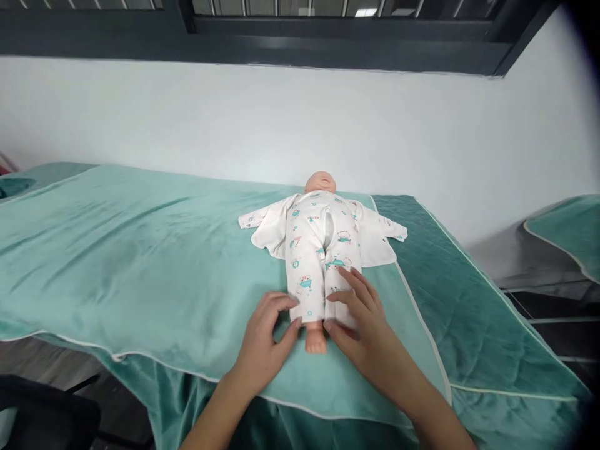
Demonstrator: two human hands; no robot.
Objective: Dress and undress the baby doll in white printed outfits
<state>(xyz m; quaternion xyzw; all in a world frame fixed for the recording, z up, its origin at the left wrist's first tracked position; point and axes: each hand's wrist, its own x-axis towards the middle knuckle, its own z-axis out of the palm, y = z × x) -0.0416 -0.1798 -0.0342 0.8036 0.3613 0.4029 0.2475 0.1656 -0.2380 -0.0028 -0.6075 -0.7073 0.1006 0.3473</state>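
Observation:
A baby doll (321, 181) lies on its back, its head toward the wall. It wears white printed trousers (304, 262) and a white top (375, 240) whose sides and sleeves spread outward. At the left trouser cuff, my left hand (269, 331) has its thumb and index finger closed on the cloth edge. My right hand (360, 312) rests over the other trouser leg, fingers spread and curved on the cloth. One bare foot (315, 340) shows below the left cuff, between my hands. The other foot is hidden by my right hand.
A light green cover (140, 250) lies under the doll, over a darker green quilted cover (469, 300). Behind stands a white wall (210, 119) below a dark barred frame (328, 47). A black chair (47, 412) is at lower left, another green-covered surface (569, 231) at right.

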